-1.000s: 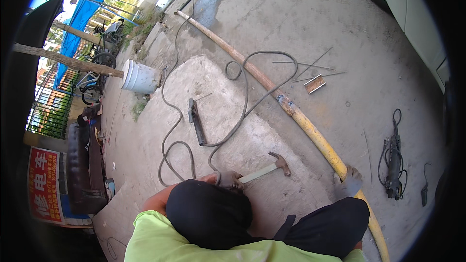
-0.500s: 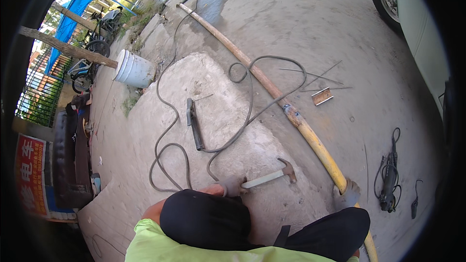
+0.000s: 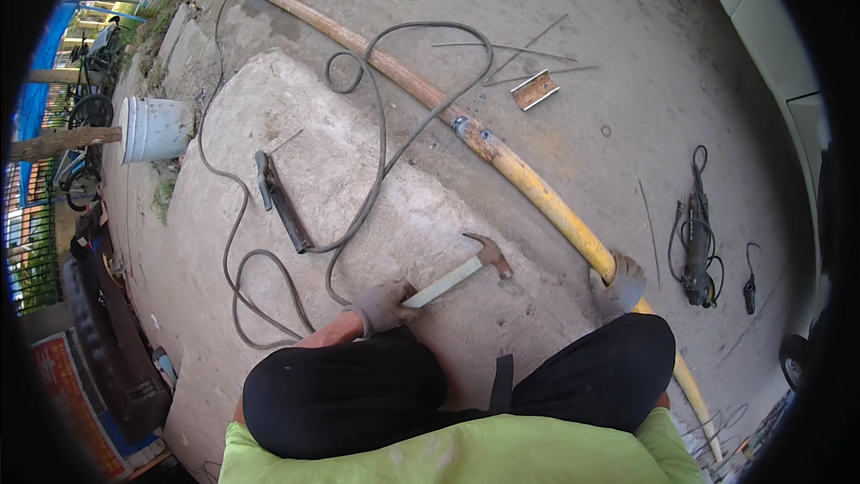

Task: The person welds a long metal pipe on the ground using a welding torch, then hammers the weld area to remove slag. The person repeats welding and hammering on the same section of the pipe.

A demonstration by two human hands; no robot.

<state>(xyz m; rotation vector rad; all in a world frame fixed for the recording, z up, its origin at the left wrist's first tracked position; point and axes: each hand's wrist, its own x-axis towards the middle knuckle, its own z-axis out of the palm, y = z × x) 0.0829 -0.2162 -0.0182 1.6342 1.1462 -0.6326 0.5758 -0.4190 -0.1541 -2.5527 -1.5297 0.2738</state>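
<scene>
Left hand: gloved, fingers closed round the pale handle of a claw hammer; the hammer head lies on the concrete slab, pointing up and right.

Right hand: gloved, wrapped over the long yellow pipe, near its lower end beside the person's knee.

Pipe: runs diagonally from the upper left to the lower right edge, with a dark joint at mid-length.

Open room: bare slab between the hammer head and the pipe; broad bare ground above right of the pipe.

Edges: a black cable loops across the slab and over the pipe; a dark flat bar lies left of the hammer.

Containers and signs: a white bucket at the slab's left edge; a red-and-yellow printed banner at lower left.

Other: an angle grinder with its cord, right of the pipe.
</scene>
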